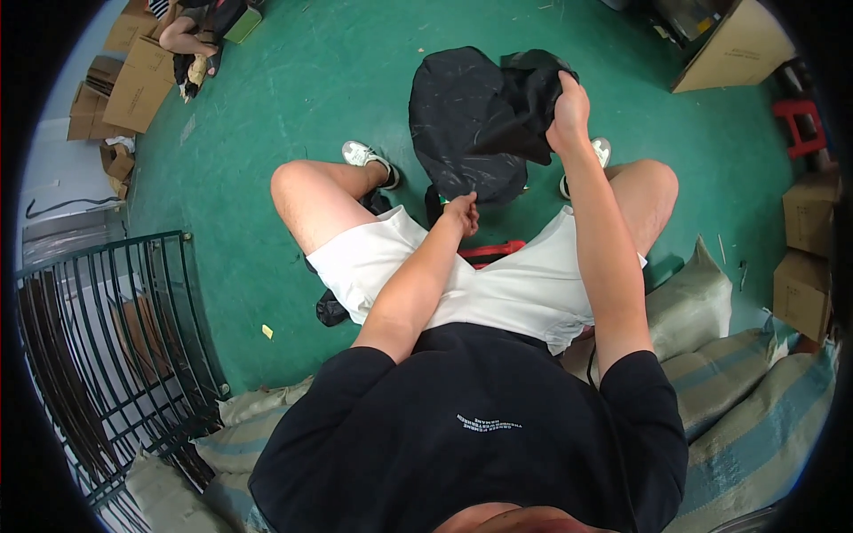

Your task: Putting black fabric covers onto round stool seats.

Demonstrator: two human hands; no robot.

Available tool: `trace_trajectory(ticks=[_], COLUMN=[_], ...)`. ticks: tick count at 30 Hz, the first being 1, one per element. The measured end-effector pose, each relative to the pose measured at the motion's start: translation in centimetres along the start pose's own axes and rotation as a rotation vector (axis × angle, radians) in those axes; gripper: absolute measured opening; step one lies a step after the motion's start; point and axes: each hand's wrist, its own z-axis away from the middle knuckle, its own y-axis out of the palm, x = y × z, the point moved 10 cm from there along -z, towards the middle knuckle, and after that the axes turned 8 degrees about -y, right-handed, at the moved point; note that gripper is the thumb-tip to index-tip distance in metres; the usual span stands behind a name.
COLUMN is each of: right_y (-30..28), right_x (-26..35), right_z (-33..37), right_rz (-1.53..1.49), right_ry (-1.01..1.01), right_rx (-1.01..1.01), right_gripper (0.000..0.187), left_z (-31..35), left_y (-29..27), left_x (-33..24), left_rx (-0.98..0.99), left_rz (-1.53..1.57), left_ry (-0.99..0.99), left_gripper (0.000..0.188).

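A floppy black fabric piece (pixel 462 115), bag-like with faint pale streaks, hangs spread out between my knees above the floor. My right hand (pixel 571 115) is raised and closed on its bunched upper right part. Lower down, my left hand (pixel 463 214) pinches the bottom edge between closed fingers. Folds hide the inside of the fabric, so its exact kind does not show. Just below my left hand, a red stool (pixel 490 253) shows between my thighs. Dark material (pixel 377 203) lies on the floor beside my left foot.
Stuffed woven sacks (pixel 720 366) lie behind me on both sides. A dark green metal rack (pixel 115 311) stands at left. Cartons (pixel 142 84) and a seated person (pixel 184 35) are at far left. More cartons (pixel 804 293) and a red stool (pixel 800 127) line the right.
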Motion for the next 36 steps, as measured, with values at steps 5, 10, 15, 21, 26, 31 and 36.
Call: trace_trajectory(ticks=[5,10,15,21,26,31,36], right_y=[2.0,1.4,6.3,6.6,6.7,7.5,0.9], right_x=[-2.5,-3.7,-1.6,-4.3,-5.7,-2.7,-4.7], right_z=[1.1,2.0,7.4,10.1,10.9,9.1,2.3], right_rz=[-0.158,-0.059,0.762,0.687,0.098,-0.381,-0.337], right_ry=[0.228,0.235,-0.386,-0.061,0.411,0.565,0.546], right_rx=[0.255,0.288,0.850,0.926,0.652,0.373,0.018], right_gripper=[0.037,0.030,0.042,0.045,0.039,0.046,0.050], left_z=[8.9,20.1,24.6,21.7,20.9,21.2,26.5], left_y=[-1.7,6.5,4.5,6.2,4.4,2.3,2.8], left_x=[-4.3,-6.7,-7.2,-4.0,-5.4,-6.8,-6.7], left_rx=[-0.696,0.327,-0.172,0.151,0.245,0.417,0.896], left_rz=[-0.051,0.259,-0.158,-0.010,0.203,0.534,0.529], left_ry=[0.743,0.719,1.123,0.722,0.846,0.824,0.579], left_gripper=[0.049,0.041,0.059,0.044,0.020,0.029,0.043])
